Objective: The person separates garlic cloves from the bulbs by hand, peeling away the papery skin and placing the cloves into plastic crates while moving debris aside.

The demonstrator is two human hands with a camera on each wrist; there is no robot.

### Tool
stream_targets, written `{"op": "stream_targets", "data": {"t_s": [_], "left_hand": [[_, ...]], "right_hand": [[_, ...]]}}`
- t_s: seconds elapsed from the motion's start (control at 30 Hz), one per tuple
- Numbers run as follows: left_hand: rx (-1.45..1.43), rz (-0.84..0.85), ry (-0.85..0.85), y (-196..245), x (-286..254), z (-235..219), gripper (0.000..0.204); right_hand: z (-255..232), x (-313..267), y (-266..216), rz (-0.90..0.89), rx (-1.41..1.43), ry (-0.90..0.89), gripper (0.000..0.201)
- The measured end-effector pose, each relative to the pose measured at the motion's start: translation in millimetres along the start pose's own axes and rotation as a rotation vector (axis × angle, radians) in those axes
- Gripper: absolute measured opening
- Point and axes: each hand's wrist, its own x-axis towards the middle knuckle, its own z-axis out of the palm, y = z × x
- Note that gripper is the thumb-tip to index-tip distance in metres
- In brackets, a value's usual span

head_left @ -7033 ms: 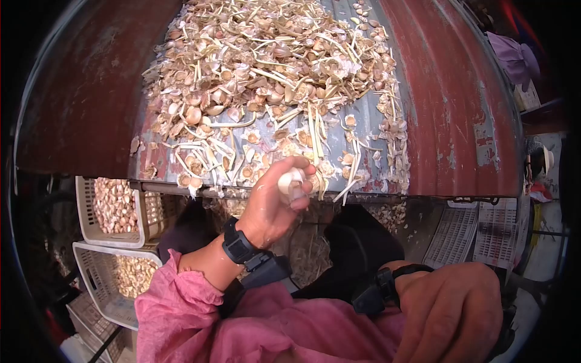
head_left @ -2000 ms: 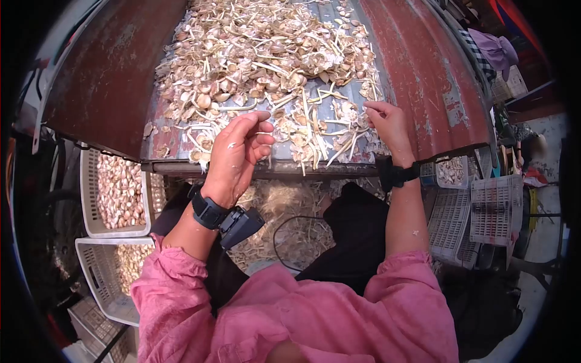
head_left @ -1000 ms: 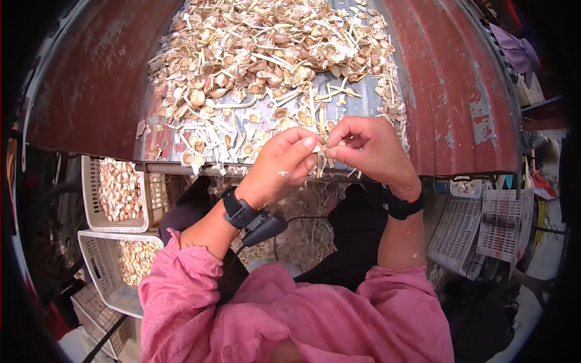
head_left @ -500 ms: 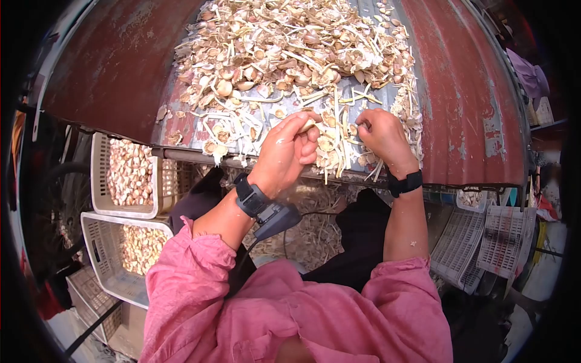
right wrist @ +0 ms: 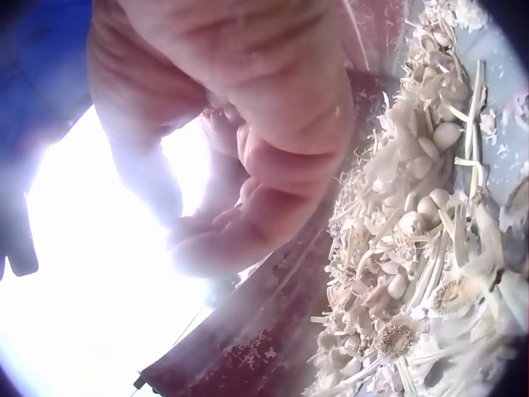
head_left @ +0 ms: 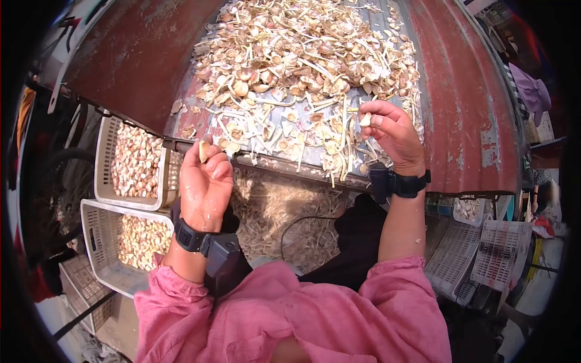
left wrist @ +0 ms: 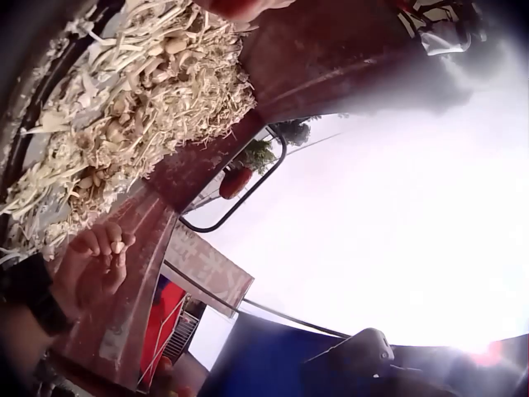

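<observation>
The hands have moved apart, the left hand pinching a garlic clove near crates of garlic and the right hand pinching a pale piece, probably garlic too, so the pieces seem separated, while beyond them husks and stems cover corrugated metal under open sky.

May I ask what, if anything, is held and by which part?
Left hand pinches a garlic clove, right hand a whitish piece; gripped ends are unclear.
</observation>
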Motion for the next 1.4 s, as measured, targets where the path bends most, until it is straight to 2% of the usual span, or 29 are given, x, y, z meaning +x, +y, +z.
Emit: {"op": "stream_targets", "data": {"t_s": [0.03,0.07,0.1,0.13,0.17,0.2,0.27,0.33,0.4,0.43,0.47,0.53,0.57,0.6,0.67,0.73,0.8,0.83,0.87,0.93,0.97,1.07,1.13,1.2,1.27,1.3,1.33,1.4], "left_hand": [[-0.086,0.112,-0.052,30.6,-23.1,-4.8,0.016],[-0.102,0.326,0.006,67.1,-47.4,-19.6,0.019],[-0.139,0.440,-0.062,113.0,-71.4,-55.4,0.020],[-0.208,0.559,-0.002,153.2,-98.3,-87.1,0.026],[-0.304,0.740,0.209,152.1,-117.0,-82.8,0.033],[-0.374,0.716,0.233,155.0,-129.7,-88.3,0.039],[-0.129,0.559,0.165,150.7,-124.1,-96.4,0.040],[0.190,0.423,0.157,73.0,-93.9,-35.4,0.039],[0.392,0.130,0.220,-8.2,-72.3,29.3,0.034],[0.401,-0.028,0.171,-28.9,-58.7,37.0,0.031],[0.409,-0.186,0.124,-41.5,-46.2,41.1,0.028],[0.280,-0.219,0.163,-52.5,-7.8,24.6,0.024],[0.252,-0.324,0.019,-53.8,4.3,23.5,0.020],[0.323,-0.282,0.135,-63.5,14.4,38.3,0.018],[0.421,-0.248,0.074,-70.7,39.9,33.3,0.018],[0.454,-0.234,0.040,-75.0,54.8,26.8,0.019],[0.483,-0.228,0.003,-79.7,66.3,24.5,0.020],[0.558,-0.190,-0.009,-81.7,67.1,21.1,0.021],[0.633,-0.147,-0.019,-82.8,66.7,17.4,0.021],[0.589,-0.179,0.005,-83.6,71.5,14.7,0.022],[0.564,-0.198,-0.013,-84.8,72.4,15.2,0.022],[0.551,-0.236,-0.032,-87.1,69.3,13.6,0.022],[0.566,-0.242,-0.043,-86.1,69.2,14.2,0.021],[0.567,-0.240,-0.022,-85.4,68.5,14.9,0.021],[0.579,-0.229,-0.036,-85.7,67.6,16.1,0.021],[0.591,-0.220,-0.044,-85.8,67.5,16.1,0.021],[0.589,-0.218,-0.045,-86.1,68.1,16.3,0.021],[0.571,-0.242,-0.034,-88.1,68.4,14.8,0.022]], "right_hand": [[1.8,0.5,0.2,-0.007,0.038,-0.032,0.021],[5.7,0.3,-0.8,-0.015,0.047,-0.041,0.021],[10.8,0.1,-2.5,-0.005,-0.021,-0.042,0.020],[15.3,-0.6,-3.2,0.004,-0.090,-0.032,0.019],[21.6,-0.1,-1.7,-0.008,-0.134,-0.002,0.018],[30.7,0.0,1.2,-0.009,-0.130,-0.004,0.018],[51.3,2.1,4.7,-0.078,-0.265,-0.045,0.016],[85.9,-2.6,11.7,-0.180,-0.289,-0.077,0.016],[117.6,-10.7,7.4,-0.424,-0.582,-0.141,0.017],[129.9,-15.4,4.2,-0.378,-0.610,-0.182,0.019],[137.0,-16.7,9.9,-0.370,-0.556,-0.152,0.015],[113.9,3.6,15.2,-0.517,-0.656,0.024,0.014],[93.5,16.2,13.9,-0.433,-0.717,0.179,0.014],[67.4,32.1,10.4,-0.351,-0.778,0.331,0.015],[11.7,67.8,17.5,-0.111,-0.973,0.503,0.019],[-15.0,93.7,28.5,-0.046,-1.061,0.496,0.022],[-13.0,108.8,34.4,-0.092,-1.224,0.347,0.019],[-16.1,111.7,32.2,-0.034,-1.178,0.297,0.021],[-10.9,107.2,28.4,-0.053,-1.175,0.259,0.024],[1.6,96.7,24.8,-0.117,-1.432,0.215,0.027],[4.9,89.4,28.8,-0.235,-1.421,0.191,0.026],[10.8,75.8,29.1,-0.156,-1.545,0.175,0.025],[8.9,72.2,33.0,-0.202,-1.514,0.167,0.027],[10.0,69.6,33.7,-0.073,-1.428,0.250,0.032],[-4.5,64.4,32.9,-0.032,-1.140,0.355,0.034],[-8.6,55.9,25.5,0.043,-0.766,0.344,0.030],[-9.9,48.1,19.5,0.042,-0.768,0.343,0.030],[-9.8,31.8,12.7,0.027,-0.158,0.400,0.024]]}}
